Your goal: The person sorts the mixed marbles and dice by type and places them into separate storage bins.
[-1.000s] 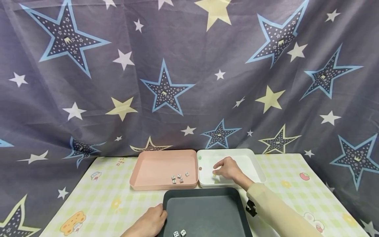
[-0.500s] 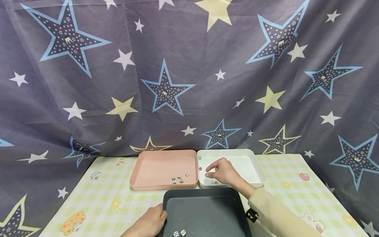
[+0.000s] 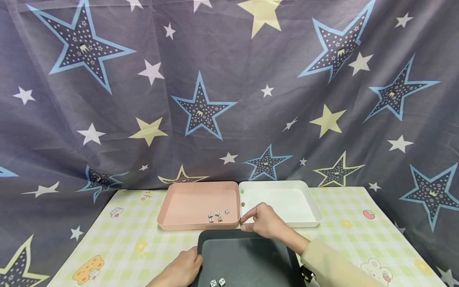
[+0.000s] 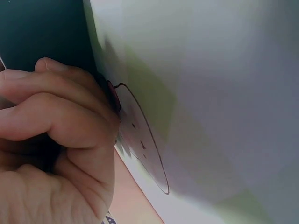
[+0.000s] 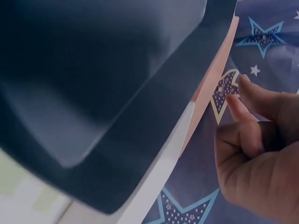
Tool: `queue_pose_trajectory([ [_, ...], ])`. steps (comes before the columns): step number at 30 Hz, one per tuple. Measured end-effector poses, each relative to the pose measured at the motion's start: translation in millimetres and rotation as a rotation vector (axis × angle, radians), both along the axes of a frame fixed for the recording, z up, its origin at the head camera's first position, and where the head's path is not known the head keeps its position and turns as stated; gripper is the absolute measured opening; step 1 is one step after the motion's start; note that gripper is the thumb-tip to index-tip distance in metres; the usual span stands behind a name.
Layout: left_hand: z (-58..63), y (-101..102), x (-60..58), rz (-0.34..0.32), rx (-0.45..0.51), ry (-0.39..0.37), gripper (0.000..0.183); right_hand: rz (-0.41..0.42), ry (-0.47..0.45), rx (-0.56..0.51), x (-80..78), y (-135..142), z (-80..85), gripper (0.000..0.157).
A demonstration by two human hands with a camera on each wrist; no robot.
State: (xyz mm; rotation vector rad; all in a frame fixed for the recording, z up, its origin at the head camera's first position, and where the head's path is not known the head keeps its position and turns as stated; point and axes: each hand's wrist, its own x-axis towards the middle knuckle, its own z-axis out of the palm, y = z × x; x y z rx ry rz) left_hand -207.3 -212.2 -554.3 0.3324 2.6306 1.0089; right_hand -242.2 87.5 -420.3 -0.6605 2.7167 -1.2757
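Observation:
My left hand [image 3: 181, 266] grips the left rim of the dark grey tray [image 3: 247, 249]; in the left wrist view its fingers [image 4: 70, 102] are curled at that edge. My right hand [image 3: 263, 221] is above the near left corner of the white tray [image 3: 287, 207], overlapping the dark tray's far rim in the head view. Thumb and index finger stand apart, with nothing visible between them; the other fingers are curled, as the right wrist view shows. Two white dice [image 3: 217, 283] lie in the dark tray. Small green [image 3: 242, 191] and brown pieces [image 3: 243, 204] lie along the white tray's left side.
A pink tray [image 3: 193, 199] stands against the white tray's left side, with several white dice [image 3: 217, 215] near its right front. A checked cloth [image 3: 125, 239] covers the table. A star-patterned curtain [image 3: 229, 99] hangs behind.
My right hand has moved left and toward me, from over the white tray's middle to its near left corner. It now covers the yellow-green pieces seen earlier. My left hand stays put.

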Motion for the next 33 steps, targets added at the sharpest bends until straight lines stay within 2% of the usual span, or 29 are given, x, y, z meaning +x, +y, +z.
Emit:
queue_pose_trajectory([
  [6, -0.7, -0.4, 0.4, -0.003, 0.005, 0.0, 0.023, 0.067, -0.055, -0.01, 8.1, -4.8, -5.2, 0.014],
  [20, -2.1, -1.2, -0.1, 0.005, -0.008, -0.014, 0.023, 0.277, -0.118, 0.012, 21.2, -19.1, -12.8, 0.016],
  [26, -3.7, -0.8, -0.6, -0.005, -0.002, 0.01, 0.022, 0.377, -0.17, 0.005, 25.0, -24.2, -15.3, 0.016],
  [33, -2.0, 0.2, 0.3, -0.016, 0.02, 0.013, 0.023, 0.416, -0.222, 0.011, 32.0, -28.9, -17.6, 0.019],
])
